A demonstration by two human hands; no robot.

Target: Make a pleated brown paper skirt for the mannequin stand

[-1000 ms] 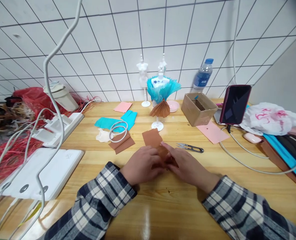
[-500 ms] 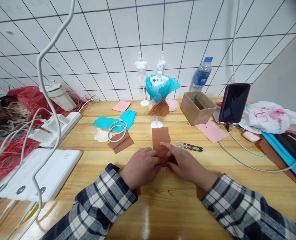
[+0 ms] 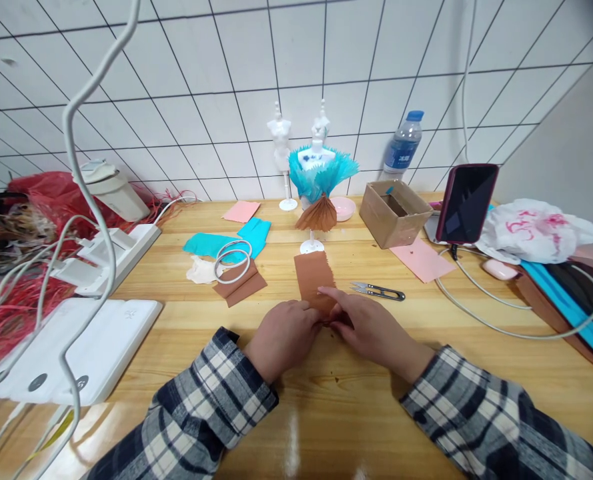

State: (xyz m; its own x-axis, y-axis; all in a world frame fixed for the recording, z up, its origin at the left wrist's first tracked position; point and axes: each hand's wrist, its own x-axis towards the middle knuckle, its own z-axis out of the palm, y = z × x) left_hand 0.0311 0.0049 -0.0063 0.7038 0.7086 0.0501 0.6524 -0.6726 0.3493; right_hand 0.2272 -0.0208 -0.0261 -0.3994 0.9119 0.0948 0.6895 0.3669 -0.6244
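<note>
A strip of brown crepe paper (image 3: 314, 275) lies on the table in front of me, its right edge jagged. My left hand (image 3: 287, 333) is closed on its near end, with the fingers curled under. From the other side my right hand (image 3: 369, 330) pinches the same near end between thumb and fingers. The gathered edge is mostly hidden by my fingertips. Thread snips (image 3: 379, 291) lie just beyond my right hand. Behind the strip stands a small white mannequin (image 3: 319, 137) dressed in frilled turquoise paper (image 3: 326, 175) over a brown pleated piece (image 3: 317, 215).
To the left lie brown paper (image 3: 243, 288), turquoise paper (image 3: 206, 245), white rings (image 3: 233, 257), a power bank (image 3: 96, 333) and a power strip (image 3: 136, 250). At the right are a cardboard box (image 3: 393, 217), pink paper (image 3: 423, 259), a phone (image 3: 469, 203) and a cable (image 3: 481, 325). A bottle (image 3: 403, 147) stands behind.
The brown strip's far end has swung a little to the left, so it now lies tilted. Both hands stay at its near end. The whole view has shifted slightly.
</note>
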